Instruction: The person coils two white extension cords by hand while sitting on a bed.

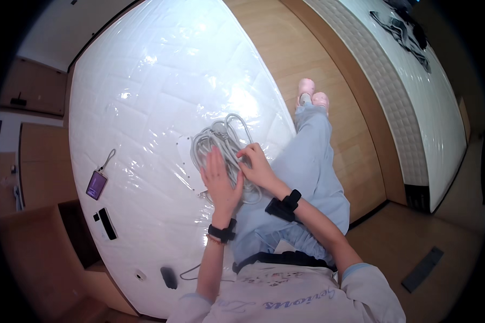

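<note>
A bundle of long grey cable [233, 125] lies in loose loops on the plastic-covered mattress [140, 107], beside my legs. My left hand [220, 180] rests flat over the left part of the coil, its fingers stretched out and close together. At the coil's right side, my right hand [257, 168] has its thumb and fingers bent around strands of the cable. Parts of the loops are hidden under both hands. One cable end seems to stick out by the left wrist, too small to make out.
Left on the mattress are a purple card-like device [96, 184] with a strap and a black-and-white gadget [108, 223]. A dark oblong device [168, 277] with a thin cord sits near my left elbow. To the right stands a second wrapped mattress [399, 102], beyond the wooden floor [275, 40].
</note>
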Tool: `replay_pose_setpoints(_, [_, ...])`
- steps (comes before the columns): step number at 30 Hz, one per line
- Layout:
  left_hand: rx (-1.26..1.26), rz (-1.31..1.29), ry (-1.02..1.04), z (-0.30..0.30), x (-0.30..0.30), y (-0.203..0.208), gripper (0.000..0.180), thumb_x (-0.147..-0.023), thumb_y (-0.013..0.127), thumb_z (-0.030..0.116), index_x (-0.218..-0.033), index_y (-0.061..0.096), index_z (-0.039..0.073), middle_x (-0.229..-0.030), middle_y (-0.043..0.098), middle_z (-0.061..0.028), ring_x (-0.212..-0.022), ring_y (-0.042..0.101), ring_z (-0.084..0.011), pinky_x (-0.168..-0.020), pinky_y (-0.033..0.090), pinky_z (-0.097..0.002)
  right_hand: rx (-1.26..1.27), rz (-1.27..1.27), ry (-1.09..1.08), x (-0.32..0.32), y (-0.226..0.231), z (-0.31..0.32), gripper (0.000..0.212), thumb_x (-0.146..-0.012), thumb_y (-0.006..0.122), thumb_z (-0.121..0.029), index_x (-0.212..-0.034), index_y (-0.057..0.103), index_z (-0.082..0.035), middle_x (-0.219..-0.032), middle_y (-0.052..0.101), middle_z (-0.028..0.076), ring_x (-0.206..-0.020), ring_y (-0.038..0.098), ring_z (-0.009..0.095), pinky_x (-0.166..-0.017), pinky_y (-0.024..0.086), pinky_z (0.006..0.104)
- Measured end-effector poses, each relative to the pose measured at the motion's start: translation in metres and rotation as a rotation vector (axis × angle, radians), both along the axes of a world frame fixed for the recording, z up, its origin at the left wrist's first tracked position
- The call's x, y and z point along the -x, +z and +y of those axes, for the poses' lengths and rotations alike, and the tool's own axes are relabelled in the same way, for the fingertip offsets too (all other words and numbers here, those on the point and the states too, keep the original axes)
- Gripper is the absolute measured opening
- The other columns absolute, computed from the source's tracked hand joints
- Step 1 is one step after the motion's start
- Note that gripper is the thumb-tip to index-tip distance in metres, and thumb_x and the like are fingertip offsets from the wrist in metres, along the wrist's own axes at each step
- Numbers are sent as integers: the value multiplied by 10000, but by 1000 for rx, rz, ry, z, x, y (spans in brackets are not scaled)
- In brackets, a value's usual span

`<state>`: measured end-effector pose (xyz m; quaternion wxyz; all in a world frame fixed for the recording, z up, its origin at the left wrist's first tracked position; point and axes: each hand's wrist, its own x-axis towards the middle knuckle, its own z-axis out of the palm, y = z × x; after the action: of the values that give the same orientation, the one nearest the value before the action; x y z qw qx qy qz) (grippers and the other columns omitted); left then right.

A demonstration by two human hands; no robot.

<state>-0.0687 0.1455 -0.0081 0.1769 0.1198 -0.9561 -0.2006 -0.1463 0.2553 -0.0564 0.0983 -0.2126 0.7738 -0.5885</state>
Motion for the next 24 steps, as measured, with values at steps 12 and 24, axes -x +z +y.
replay_pose_setpoints(12, [8, -234, 133, 6, 14, -22, 967, -632, 713, 415, -1401, 265, 35, -1428, 336, -123, -1348, 252, -286, -1103, 96, -484, -325, -52, -206, 13, -2, 11, 159, -693, 578, -29, -836, 530, 22, -1103, 438, 251, -1017, 466, 398, -852, 409, 411])
replay_pose_setpoints(24, [-74, -256, 272, -72, -18, -10, 937, -607, 721, 325, -1379, 286, 22, -1410, 349, -127, -1351, 243, -262, -1113, 104, -456, -56, 282, -57, -5, -5, -16, 158, -785, 615, -115, -868, 534, -7, -895, 566, 131, -870, 553, 312, -800, 447, 380])
